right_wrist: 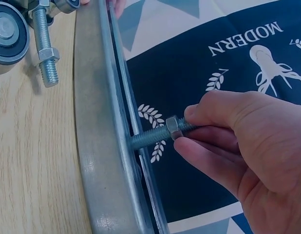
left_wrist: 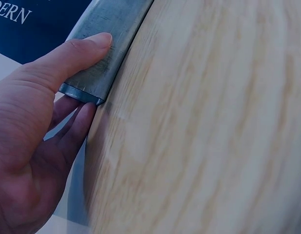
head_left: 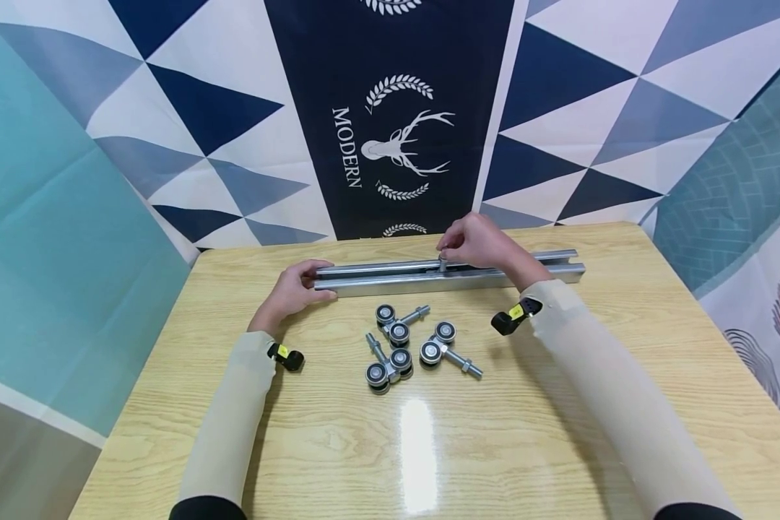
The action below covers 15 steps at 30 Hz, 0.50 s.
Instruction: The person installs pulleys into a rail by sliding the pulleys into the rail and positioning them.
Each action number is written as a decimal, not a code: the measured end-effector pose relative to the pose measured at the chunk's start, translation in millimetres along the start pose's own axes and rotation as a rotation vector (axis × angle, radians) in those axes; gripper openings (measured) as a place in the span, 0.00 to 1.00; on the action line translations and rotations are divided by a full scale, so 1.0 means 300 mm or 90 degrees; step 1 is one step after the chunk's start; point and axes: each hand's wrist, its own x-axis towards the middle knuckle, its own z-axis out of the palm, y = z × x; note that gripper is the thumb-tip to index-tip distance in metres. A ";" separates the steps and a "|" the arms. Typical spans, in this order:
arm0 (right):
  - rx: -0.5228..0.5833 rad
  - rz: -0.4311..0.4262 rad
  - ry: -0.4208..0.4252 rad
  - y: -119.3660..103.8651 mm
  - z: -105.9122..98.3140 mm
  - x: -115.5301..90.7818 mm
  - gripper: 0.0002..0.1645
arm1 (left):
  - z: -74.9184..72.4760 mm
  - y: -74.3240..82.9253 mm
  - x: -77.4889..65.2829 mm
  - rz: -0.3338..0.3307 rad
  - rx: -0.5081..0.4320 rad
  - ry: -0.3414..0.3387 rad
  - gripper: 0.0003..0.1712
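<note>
A slotted metal rail [head_left: 416, 286] lies along the back of the table, its slot facing up. At the rail's left end my left hand [head_left: 292, 290] grips it, thumb [left_wrist: 94, 46] on the near side and fingers round the far side. My right hand [right_wrist: 253, 141] pinches a threaded bolt with a nut [right_wrist: 174, 127], which stands up out of the slot near the rail's middle. Whatever the bolt joins inside the rail is mostly hidden. In front of the rail lie three roller trolleys, one at the back [head_left: 399, 333], one at front left [head_left: 377, 373] and one at right [head_left: 431, 352].
The wooden table [head_left: 325, 440] reaches toward me in front of the trolleys. Right behind its back edge hangs a patterned cloth [head_left: 390, 43] with a deer print. A wrist camera [head_left: 507, 323] sits on my right sleeve, another [head_left: 292, 360] on my left.
</note>
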 end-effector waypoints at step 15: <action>0.002 -0.009 0.002 0.000 0.004 0.009 0.05 | -0.002 0.001 -0.002 -0.001 0.009 -0.002 0.36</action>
